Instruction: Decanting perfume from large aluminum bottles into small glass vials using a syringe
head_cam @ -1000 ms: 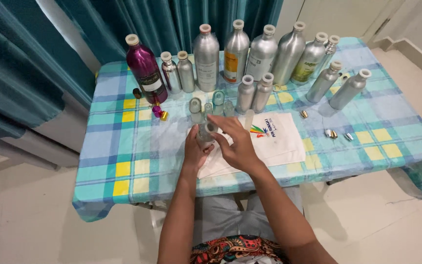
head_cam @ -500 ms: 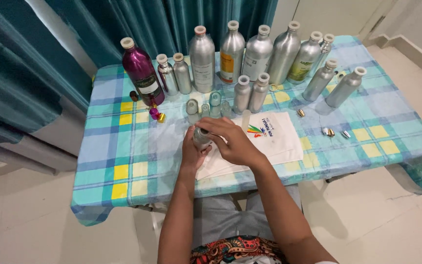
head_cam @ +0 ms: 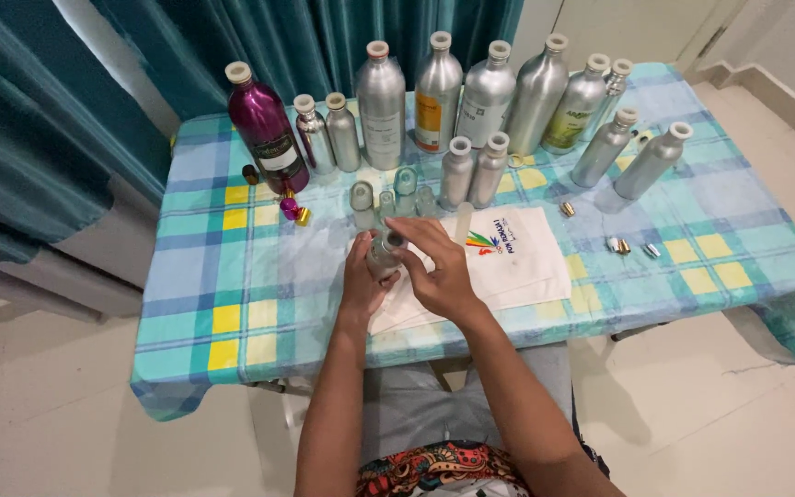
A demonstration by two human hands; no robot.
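Observation:
My left hand grips a small clear glass bottle from the side, just above a white cloth on the table. My right hand reaches across with its fingertips on the bottle's top. Directly behind stand a few small clear glass bottles and a slim white tube.
The table has a blue, green and yellow checked cover. Along its back edge stand a purple metal bottle and several silver metal bottles. Small gold and silver caps lie at the right, a pink cap at the left. Teal curtains hang behind.
My right hand's fingers have shifted on the bottle's top, with the bottle kept in my left hand. The camera view has drifted slightly.

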